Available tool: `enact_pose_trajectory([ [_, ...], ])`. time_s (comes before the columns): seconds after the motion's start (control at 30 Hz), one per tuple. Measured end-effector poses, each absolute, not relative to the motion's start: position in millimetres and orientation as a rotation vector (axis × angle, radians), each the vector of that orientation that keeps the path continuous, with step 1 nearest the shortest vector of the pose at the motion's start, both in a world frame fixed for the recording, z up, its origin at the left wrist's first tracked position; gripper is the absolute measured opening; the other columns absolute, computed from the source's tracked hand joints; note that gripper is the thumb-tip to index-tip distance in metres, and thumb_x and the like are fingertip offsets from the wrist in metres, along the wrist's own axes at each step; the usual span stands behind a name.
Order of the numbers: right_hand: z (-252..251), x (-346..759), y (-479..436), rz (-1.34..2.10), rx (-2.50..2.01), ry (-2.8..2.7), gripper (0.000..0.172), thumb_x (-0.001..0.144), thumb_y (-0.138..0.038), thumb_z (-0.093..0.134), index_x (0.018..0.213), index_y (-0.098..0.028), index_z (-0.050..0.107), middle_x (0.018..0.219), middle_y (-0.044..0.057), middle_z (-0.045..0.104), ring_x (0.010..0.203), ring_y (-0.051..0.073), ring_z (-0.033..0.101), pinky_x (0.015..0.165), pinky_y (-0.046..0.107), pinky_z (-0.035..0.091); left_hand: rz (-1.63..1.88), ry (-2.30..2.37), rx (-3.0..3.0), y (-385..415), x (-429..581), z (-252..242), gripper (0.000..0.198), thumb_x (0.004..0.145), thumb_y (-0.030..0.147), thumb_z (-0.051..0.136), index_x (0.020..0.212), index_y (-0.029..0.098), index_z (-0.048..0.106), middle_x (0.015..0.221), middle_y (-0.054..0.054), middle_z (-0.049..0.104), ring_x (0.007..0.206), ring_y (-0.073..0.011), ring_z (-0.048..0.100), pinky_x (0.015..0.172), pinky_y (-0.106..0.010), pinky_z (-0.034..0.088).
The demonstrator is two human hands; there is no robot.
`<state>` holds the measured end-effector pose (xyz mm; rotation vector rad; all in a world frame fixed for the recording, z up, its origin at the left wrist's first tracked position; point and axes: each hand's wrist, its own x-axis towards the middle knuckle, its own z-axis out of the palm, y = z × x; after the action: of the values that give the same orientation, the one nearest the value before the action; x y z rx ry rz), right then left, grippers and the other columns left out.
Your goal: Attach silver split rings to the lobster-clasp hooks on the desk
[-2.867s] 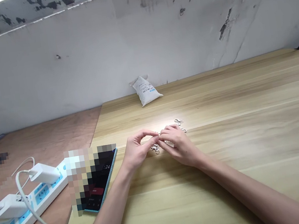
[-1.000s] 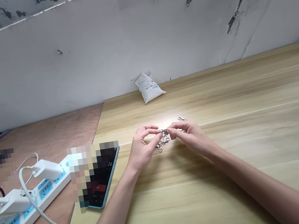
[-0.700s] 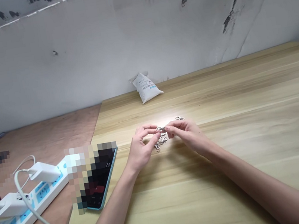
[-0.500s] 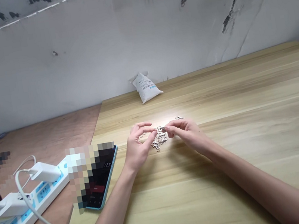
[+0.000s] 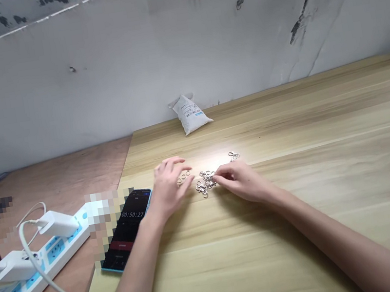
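The person's left hand [image 5: 168, 186] hovers open over the light wood tabletop [image 5: 304, 227], fingers loosely curved and holding nothing, just beside a few small silver jump rings [image 5: 183, 177]. The right hand [image 5: 239, 182] lies well apart from it, with its fingertips [image 5: 218, 179] drawn together at the edge of a small heap of silver lobster clasps [image 5: 206, 181]. Whether they pinch a piece, the view does not settle. The heap sits between the two hands, directly on the tabletop, and a separate clasp [image 5: 233, 156] lies a little farther out, beyond the right hand.

Left of the left forearm, a smartphone [image 5: 130, 228] with a blue edge lies on the tabletop, its dark screen showing a timer reading 00:50:27. Past the tabletop's edge, on a lower-toned plywood board [image 5: 63, 181], lies a white power strip [image 5: 47, 263] with two white chargers [image 5: 57, 224] plugged in and their cables looping around it. A white barcode-labelled packet [image 5: 190, 114] leans against the scuffed white wall [image 5: 179, 45] at the tabletop's far edge.
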<state>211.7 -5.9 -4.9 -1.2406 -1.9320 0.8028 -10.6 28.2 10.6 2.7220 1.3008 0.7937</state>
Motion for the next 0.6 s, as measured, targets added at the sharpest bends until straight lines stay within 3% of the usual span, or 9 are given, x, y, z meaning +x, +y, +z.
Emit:
enact_pose_trajectory([
  [0.1, -7, 214, -5, 0.547, -1.244, -2.152, 0.03, 0.091, -0.026, 0.051, 0.068, -0.017, 0.067, 0.06, 0.0, 0.059, 0.053, 0.01, 0.043, 0.06, 0.027, 0.032, 0.707, 1.497, 2.632, 39, -32, 9, 0.018, 0.089, 0.032, 0.058, 0.103, 0.023, 0.066, 0.112, -0.009, 0.063, 0.11, -0.0275, 0.054, 0.095, -0.045, 0.035],
  [0.33, -3, 248, 9, 0.335, -1.414, -2.07, 0.026, 0.092, -0.029, 0.05, 0.09, -0.018, 0.073, 0.076, 0.005, 0.067, 0.062, 0.015, 0.054, 0.062, 0.028, 0.035, 0.544, 1.431, 2.632, 39, -24, -2, 0.021, 0.092, 0.034, 0.055, 0.105, 0.024, 0.068, 0.106, -0.006, 0.063, 0.101, -0.0236, 0.056, 0.09, -0.04, 0.037],
  [0.47, -12, 266, 19, 0.141, -1.707, -2.042, 0.029, 0.091, -0.03, 0.05, 0.11, -0.019, 0.069, 0.089, 0.007, 0.065, 0.068, 0.016, 0.058, 0.061, 0.027, 0.037, 0.542, 1.438, 2.724, 39, -16, -4, 0.019, 0.094, 0.03, 0.053, 0.095, 0.024, 0.071, 0.099, -0.005, 0.065, 0.093, -0.0221, 0.056, 0.084, -0.038, 0.038],
  [0.6, -20, 267, 24, 0.093, -1.818, -1.98, 0.028, 0.091, -0.035, 0.051, 0.105, -0.024, 0.073, 0.09, 0.006, 0.063, 0.07, 0.016, 0.059, 0.058, 0.026, 0.035, 0.557, 1.414, 2.788, 40, -18, -4, 0.016, 0.093, 0.028, 0.055, 0.096, 0.022, 0.07, 0.098, -0.005, 0.066, 0.092, -0.0218, 0.056, 0.081, -0.036, 0.039],
])
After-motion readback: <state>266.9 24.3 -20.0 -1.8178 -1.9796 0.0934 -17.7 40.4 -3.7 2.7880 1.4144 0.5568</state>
